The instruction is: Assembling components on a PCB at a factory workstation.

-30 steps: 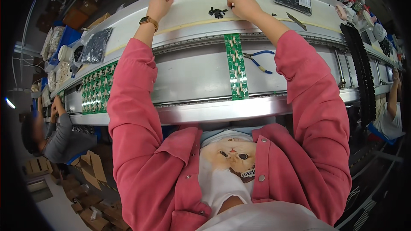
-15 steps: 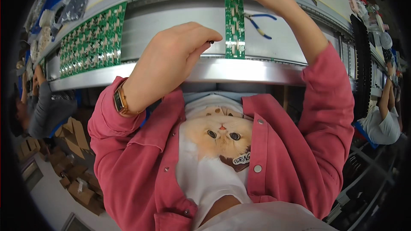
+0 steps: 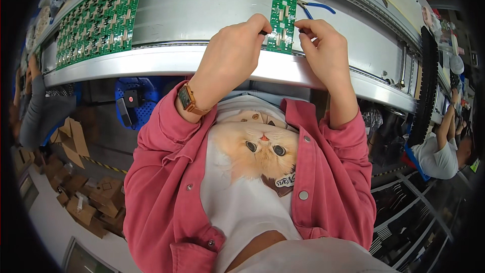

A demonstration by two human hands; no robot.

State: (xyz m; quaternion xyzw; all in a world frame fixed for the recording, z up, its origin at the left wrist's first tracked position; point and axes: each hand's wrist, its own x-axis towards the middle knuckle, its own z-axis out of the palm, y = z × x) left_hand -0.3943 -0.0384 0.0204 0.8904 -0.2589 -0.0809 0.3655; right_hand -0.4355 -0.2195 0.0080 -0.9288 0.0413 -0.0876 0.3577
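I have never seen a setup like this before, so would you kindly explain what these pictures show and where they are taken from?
Gladly. There is no robot here: these are a person's bare hands, seen from above by a wide fisheye camera worn on the head, which is why straight edges look bent. A narrow green circuit board lies across a metal track, with blue-handled pliers just to its right. More green boards sit farther left. The left hand pinches a small black part beside the narrow board; the right hand seems to pinch another dark piece on the opposite side.
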